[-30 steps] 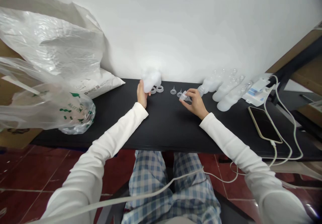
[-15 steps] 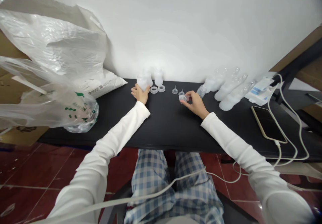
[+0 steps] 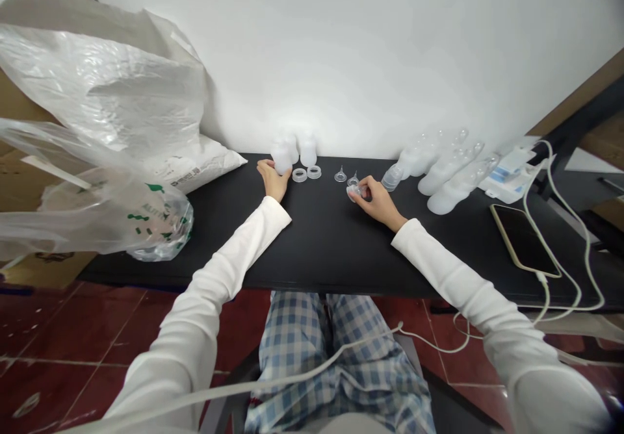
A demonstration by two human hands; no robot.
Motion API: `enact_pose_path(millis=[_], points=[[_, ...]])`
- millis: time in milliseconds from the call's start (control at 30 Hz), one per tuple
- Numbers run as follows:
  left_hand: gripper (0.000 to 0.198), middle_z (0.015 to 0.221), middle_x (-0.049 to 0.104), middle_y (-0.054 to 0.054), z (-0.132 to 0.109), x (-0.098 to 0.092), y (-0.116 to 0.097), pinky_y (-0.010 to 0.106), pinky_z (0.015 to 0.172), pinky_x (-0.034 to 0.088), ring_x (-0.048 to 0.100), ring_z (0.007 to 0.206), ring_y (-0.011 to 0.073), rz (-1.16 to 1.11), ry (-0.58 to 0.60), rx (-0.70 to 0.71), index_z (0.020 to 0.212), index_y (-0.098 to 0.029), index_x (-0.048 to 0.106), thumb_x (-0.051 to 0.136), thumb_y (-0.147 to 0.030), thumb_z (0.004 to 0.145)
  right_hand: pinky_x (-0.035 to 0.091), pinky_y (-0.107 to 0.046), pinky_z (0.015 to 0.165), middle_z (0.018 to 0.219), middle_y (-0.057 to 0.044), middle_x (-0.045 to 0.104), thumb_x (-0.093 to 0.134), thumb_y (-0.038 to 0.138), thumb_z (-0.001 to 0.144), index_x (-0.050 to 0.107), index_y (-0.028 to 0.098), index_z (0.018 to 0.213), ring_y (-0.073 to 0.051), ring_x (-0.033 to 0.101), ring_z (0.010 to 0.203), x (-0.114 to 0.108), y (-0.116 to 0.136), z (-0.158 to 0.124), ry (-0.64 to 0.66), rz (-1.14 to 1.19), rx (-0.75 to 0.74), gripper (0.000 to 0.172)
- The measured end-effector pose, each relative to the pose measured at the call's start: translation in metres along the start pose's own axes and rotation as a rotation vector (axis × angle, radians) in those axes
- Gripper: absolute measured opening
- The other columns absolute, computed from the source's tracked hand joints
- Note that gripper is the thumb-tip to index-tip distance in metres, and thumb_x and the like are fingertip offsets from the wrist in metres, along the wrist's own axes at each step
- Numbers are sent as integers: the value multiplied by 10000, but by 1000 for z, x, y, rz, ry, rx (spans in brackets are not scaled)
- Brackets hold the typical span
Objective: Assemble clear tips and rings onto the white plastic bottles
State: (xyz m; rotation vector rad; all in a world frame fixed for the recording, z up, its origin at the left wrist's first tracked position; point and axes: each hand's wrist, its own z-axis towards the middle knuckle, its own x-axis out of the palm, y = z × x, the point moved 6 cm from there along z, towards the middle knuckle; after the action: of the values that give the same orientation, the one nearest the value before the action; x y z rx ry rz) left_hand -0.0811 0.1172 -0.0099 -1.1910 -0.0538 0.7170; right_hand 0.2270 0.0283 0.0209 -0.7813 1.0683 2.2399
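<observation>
At the back of the table, my left hand (image 3: 273, 182) has its thumb and fingers around the lower part of a small white squeeze bottle (image 3: 281, 156). Beside that bottle, close to the wall, stand other white bottles (image 3: 308, 152). Two clear ring collars (image 3: 299, 175) lie just right of the hand. My right hand (image 3: 381, 204) pinches a small clear cap-like part (image 3: 353, 191) low over the table; the fingers partly cover it. Right behind that part sits a clear spout with a thin tip (image 3: 353, 179), and a similar spout (image 3: 340, 175) rests to its left.
Assembled white bottles with clear tops (image 3: 451, 187) lie at the right back, beside a clear cover (image 3: 391, 177). A phone (image 3: 524, 240) with a white cable (image 3: 587, 252) is at the right. Plastic bags (image 3: 160, 216) crowd the left end of the black table (image 3: 331, 245).
The bottle at my left hand has shifted slightly right, closer to the other bottles. My right hand has turned the clear part a little and lowered it slightly.
</observation>
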Motion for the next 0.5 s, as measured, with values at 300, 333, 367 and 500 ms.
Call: enact_pose_path(millis=[300, 333, 367, 500], points=[[212, 1174, 480, 144, -26, -2, -31, 513, 1142, 362, 492, 1200, 288, 18, -102, 95, 971, -209, 438, 552, -76, 851, 527, -361, 775, 954, -58, 603, 647, 602, 869, 489, 224, 1033, -190, 603, 827, 8, 2, 3, -89, 166, 40, 441], [126, 1161, 503, 136, -38, 8, -44, 484, 1123, 389, 521, 1173, 269, -18, -36, 159, 990, -207, 456, 516, -129, 911, 528, -350, 760, 931, -45, 592, 653, 605, 861, 476, 229, 1022, -181, 599, 809, 10, 5, 5, -114, 201, 65, 445], [52, 1139, 529, 128, -52, 21, -58, 451, 1092, 424, 550, 1136, 247, -75, 62, 216, 1011, -205, 470, 476, -191, 962, 524, -337, 734, 893, -26, 576, 657, 611, 853, 462, 236, 1004, -169, 587, 773, 14, 9, 8, -140, 235, 97, 449], [316, 1205, 594, 120, -108, 74, -101, 388, 1051, 481, 595, 1197, 201, -323, 414, 291, 1145, -215, 489, 281, -439, 1063, 490, -301, 647, 778, 24, 518, 569, 688, 881, 427, 257, 943, -139, 538, 671, 30, 13, 17, -240, 354, 279, 458]])
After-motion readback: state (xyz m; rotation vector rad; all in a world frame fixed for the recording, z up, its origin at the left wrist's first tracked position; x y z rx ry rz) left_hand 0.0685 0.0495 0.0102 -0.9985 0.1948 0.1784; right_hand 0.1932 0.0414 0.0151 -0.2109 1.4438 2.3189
